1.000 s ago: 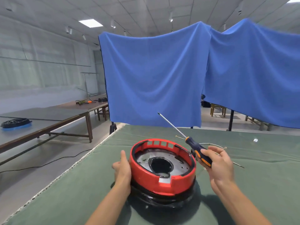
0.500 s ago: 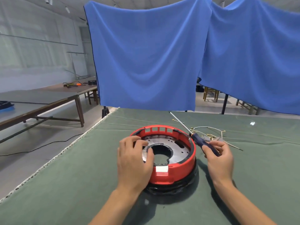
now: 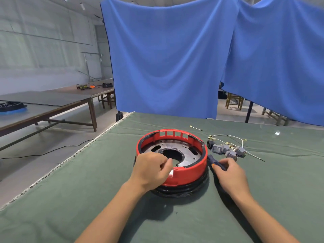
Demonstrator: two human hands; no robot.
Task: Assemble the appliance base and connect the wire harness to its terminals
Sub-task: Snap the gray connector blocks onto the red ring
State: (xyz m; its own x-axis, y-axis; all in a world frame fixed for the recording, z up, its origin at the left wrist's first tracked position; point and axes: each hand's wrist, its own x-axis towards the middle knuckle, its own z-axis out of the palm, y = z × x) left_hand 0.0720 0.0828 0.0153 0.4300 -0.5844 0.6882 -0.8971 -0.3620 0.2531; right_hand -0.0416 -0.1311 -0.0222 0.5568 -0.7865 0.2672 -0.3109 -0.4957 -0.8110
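Screwdriver (image 3: 216, 163) apparently flat, pointing left-away.

No readable text, brand, number or sign appeared anywhere. The small white label (image 3: 171, 173) on the red appliance base (image 3: 189, 174) showed no legible marking, partly hidden behind the left hand (image 3: 151, 170).
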